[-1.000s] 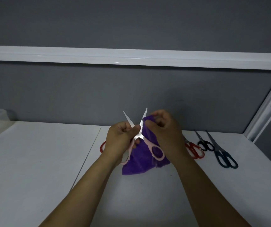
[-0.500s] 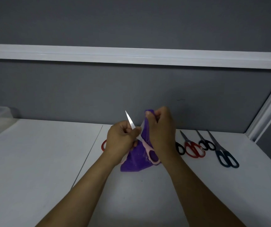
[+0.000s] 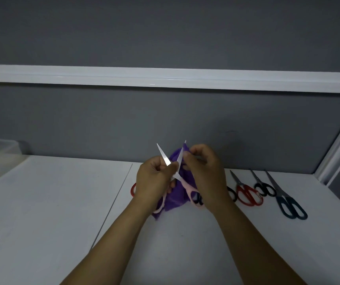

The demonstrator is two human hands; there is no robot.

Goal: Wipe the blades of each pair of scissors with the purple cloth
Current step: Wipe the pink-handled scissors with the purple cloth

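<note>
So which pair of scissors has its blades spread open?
The pink-handled pair, blades in a V; the red pair, small black pair and big dark pair on the table lie closed.

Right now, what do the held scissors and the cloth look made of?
Pink scissors: the blades look like polished metal, bright and glinting. The handles are probably smooth pink plastic.
Cloth: soft purple fabric with a matte look, draping in folds. The weave is too fine to tell.
</note>
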